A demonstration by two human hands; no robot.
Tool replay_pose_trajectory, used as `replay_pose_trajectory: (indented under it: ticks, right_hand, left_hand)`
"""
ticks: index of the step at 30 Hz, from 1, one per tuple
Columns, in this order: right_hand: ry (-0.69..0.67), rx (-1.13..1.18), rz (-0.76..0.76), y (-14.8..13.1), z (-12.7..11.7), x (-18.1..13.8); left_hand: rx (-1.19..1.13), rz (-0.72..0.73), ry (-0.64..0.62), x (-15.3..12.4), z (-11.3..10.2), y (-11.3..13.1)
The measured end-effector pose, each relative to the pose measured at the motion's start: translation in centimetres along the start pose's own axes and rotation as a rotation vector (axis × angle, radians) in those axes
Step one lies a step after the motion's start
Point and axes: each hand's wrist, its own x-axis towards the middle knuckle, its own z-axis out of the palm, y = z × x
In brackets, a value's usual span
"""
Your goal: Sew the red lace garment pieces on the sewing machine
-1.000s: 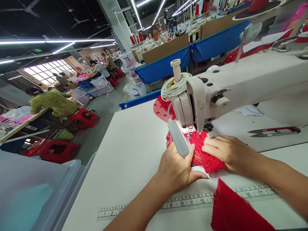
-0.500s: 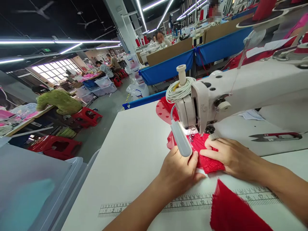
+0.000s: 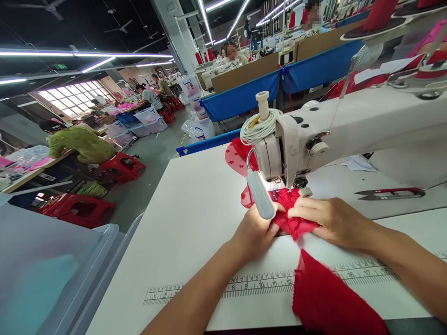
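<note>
Red lace-edged fabric point(image 3: 295, 223) lies bunched under the needle area of a white sewing machine point(image 3: 335, 125). My left hand point(image 3: 254, 230) is closed on the fabric's left side, its fingertips partly hidden behind a grey lamp point(image 3: 261, 195). From the right, my right hand point(image 3: 326, 218) pinches the same fabric close to the presser foot, fingers bent and pressed together. A sheer red part point(image 3: 235, 157) spreads out behind the machine head. Toward me, a separate-looking red cloth piece point(image 3: 328, 298) hangs over the table's front edge; its tip almost meets the held fabric.
Thread snips point(image 3: 391, 193) rest on the table right of my right hand. A printed ruler point(image 3: 258, 284) runs along the white table point(image 3: 181, 209). Translucent bins point(image 3: 104, 260) stand at the left. Beyond are red stools point(image 3: 75, 209), blue cloth troughs point(image 3: 240, 100) and several people working.
Both hands have shifted slightly on the fabric, the left one higher and tighter under the lamp. The fabric's near edge is regathered, and the loose red piece appears farther left. The view tilted slightly.
</note>
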Motion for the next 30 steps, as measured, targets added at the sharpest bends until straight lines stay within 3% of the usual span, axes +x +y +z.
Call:
replay_pose_trajectory:
  ticks: [5,12,16,20,26,30]
  right_hand:
    - [0.040,-0.029,0.072,-0.2,-0.3,0.0]
    - [0.013,0.142,0.110,-0.7,-0.8,-0.1]
    - [0.134,-0.054,0.032,-1.1,-0.5,0.3]
    - [0.253,-0.209,-0.092,-1.7,-0.2,1.0]
    - [0.321,-0.042,0.048,-2.2,0.5,1.4]
    - [0.299,-0.036,0.025,-2.3,0.7,1.4]
  left_hand:
    - [0.076,-0.016,-0.008,-0.2,0.1,0.1]
    - [-0.009,-0.126,0.077,0.0,0.0,0.3]
    - [-0.113,-0.232,0.054,0.2,0.2,0.3]
    - [-0.111,-0.177,0.041,0.4,-0.1,0.6]
    - [-0.059,-0.141,-0.057,0.5,-0.4,1.3]
    - [-0.004,-0.200,0.009,0.4,0.3,1.3]
